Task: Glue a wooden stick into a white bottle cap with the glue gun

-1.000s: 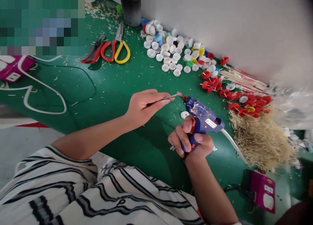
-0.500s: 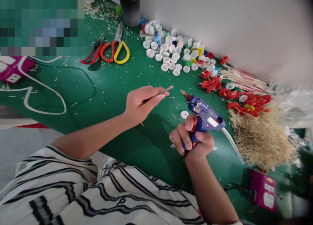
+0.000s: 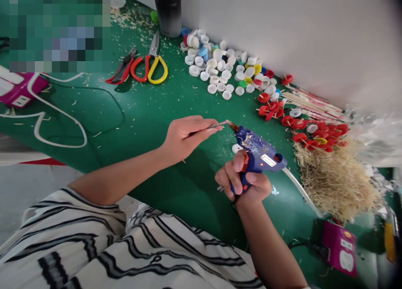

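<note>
My right hand (image 3: 243, 178) is wrapped round the handle of a blue hot glue gun (image 3: 256, 148), a finger on its orange trigger. Dried glue strands and shavings cling to the barrel, and a clear glue stick (image 3: 301, 186) sticks out at the back. Pinched in my left hand (image 3: 186, 138) is a thin grey stick (image 3: 218, 124), partly hidden by the fingers. Its tip meets the gun's brown, glue-stained nozzle (image 3: 233, 126). Just below the nozzle, a white bottle cap (image 3: 236, 148) lies on the green table (image 3: 150, 117).
White and coloured bottle caps (image 3: 216, 67) spread along the wall, beside red caps (image 3: 323, 132) and wooden sticks (image 3: 309, 100). Tangled pale fibre (image 3: 339, 180) lies right. Scissors (image 3: 152, 63), red-handled cutters (image 3: 122, 69) and a dark cylinder (image 3: 168, 12) stand back left. A purple power socket (image 3: 339, 247) sits front right.
The stick tip and nozzle drew apart half a second ago and are together again now. My left hand went back, then forward; the glue gun shifted slightly left.
</note>
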`<state>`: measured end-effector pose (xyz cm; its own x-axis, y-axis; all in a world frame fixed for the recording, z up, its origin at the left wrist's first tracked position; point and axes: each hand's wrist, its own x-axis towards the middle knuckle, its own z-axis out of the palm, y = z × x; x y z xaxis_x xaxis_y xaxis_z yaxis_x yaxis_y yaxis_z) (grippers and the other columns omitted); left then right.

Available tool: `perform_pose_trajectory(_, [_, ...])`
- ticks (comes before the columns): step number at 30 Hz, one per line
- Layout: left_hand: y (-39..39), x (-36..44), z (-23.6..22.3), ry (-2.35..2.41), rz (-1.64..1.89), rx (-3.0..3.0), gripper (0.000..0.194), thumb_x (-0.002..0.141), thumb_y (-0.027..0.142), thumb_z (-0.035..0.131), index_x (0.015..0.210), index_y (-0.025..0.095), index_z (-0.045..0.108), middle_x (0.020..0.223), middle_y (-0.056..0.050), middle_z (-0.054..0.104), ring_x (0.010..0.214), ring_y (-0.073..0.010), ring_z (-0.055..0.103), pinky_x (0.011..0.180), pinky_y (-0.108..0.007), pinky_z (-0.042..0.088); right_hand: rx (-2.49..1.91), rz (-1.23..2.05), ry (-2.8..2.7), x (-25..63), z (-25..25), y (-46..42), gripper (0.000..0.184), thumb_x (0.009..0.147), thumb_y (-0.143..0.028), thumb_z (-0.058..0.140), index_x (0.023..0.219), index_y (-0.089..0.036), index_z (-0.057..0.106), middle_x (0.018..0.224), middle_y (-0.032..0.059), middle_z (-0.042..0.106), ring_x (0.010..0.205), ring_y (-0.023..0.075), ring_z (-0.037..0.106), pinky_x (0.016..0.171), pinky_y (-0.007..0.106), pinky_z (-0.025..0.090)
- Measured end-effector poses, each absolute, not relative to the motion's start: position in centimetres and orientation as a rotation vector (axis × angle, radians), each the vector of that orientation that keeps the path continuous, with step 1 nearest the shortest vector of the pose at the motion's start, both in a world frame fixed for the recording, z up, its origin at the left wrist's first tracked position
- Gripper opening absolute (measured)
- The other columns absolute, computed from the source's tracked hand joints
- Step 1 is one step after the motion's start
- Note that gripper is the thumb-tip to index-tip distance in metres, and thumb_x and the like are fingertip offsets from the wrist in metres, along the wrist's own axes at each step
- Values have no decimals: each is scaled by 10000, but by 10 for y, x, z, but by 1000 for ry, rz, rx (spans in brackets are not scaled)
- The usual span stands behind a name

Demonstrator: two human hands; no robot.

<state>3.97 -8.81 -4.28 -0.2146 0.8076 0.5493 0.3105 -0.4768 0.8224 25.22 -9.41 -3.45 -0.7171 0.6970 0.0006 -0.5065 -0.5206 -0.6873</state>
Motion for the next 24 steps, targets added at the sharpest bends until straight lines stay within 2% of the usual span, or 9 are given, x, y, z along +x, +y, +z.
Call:
perform_pose_trajectory(5, [-77, 28, -49, 1391, 1745, 1038, 242, 974, 419, 770, 1020, 213, 889, 557, 62, 458, 481, -43, 323, 471, -221, 260, -224, 2232, -961, 250, -35, -99, 204, 868, -361, 684, 1025, -260, 766, 464, -83, 456, 377, 106, 376, 456, 257, 283])
perform_pose_trajectory(8, [-76, 27, -45, 1203, 1702, 814, 234, 927, 433, 832, 982, 209, 870, 571, 83, 377, 463, -26, 280, 455, -205, 239, -309, 2171, -917, 252, -32, -94, 185, 884, -364, 653, 1006, -264, 749, 463, -92, 426, 368, 110, 370, 468, 266, 300])
perform_pose_trajectory(11, [-77, 32, -38, 1001, 1583, 660, 280, 936, 480, 827, 1018, 213, 841, 644, 66, 507, 457, -20, 372, 464, -199, 347, -387, 2086, -878, 256, -28, -86, 166, 886, -374, 623, 970, -275, 726, 451, -105, 391, 340, 114, 347, 457, 276, 303])
perform_pose_trajectory(15, [-76, 35, -41, 836, 1545, 492, 354, 1013, 561, 720, 1218, 285, 803, 920, 17, 742, 595, -43, 598, 611, -213, 539, -426, 2034, -908, 258, -26, -80, 154, 884, -405, 640, 964, -292, 705, 447, -118, 374, 322, 114, 335, 436, 271, 307])
perform_pose_trajectory(19, [-73, 33, -47, 777, 1516, 409, 384, 1050, 568, 661, 1321, 319, 772, 1097, 3, 800, 708, -57, 690, 696, -209, 586, -461, 2052, -902, 256, -27, -81, 149, 874, -398, 638, 954, -283, 687, 440, -116, 394, 320, 116, 336, 414, 271, 301])
perform_pose_trajectory(24, [-73, 33, -41, 749, 1465, 325, 410, 1083, 579, 589, 1313, 293, 773, 1075, 5, 809, 703, -74, 708, 669, -221, 588, -519, 2039, -910, 254, -27, -82, 158, 860, -413, 653, 938, -276, 659, 432, -119, 404, 310, 110, 333, 408, 271, 298])
